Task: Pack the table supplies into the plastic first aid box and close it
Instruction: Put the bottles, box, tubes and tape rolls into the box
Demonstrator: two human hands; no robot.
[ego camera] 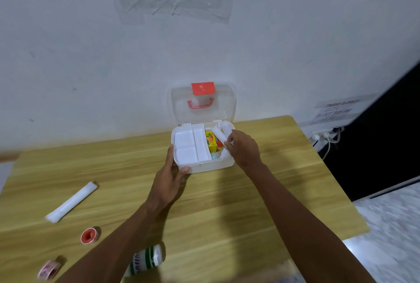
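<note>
Two hands are at the first aid box (211,168), which stands open on the far middle of the wooden table (227,203), close to the white wall. Its clear lid (202,112) is upright behind it, with a red latch (203,88) at the top edge and a red handle (200,103) below that.

The left hand (172,171) holds the near left corner of the box, the thumb pressed on the front wall and the fingers lying along the left side. The right hand (244,149) is over the right part of the box, and its curled fingers pinch a white roll (218,134) just above the open compartment.

A white divided tray (191,146) fills the left part of the box. Beside it, in the right part, lies a yellow carton (211,140).

Several supplies are well apart from the box on the near left of the table: a long white packet (71,202), a red tape roll (90,235), a blurred red and white roll (48,270) at the edge, and a white bottle (147,260) with green stripes, lying partly under the left forearm.
</note>
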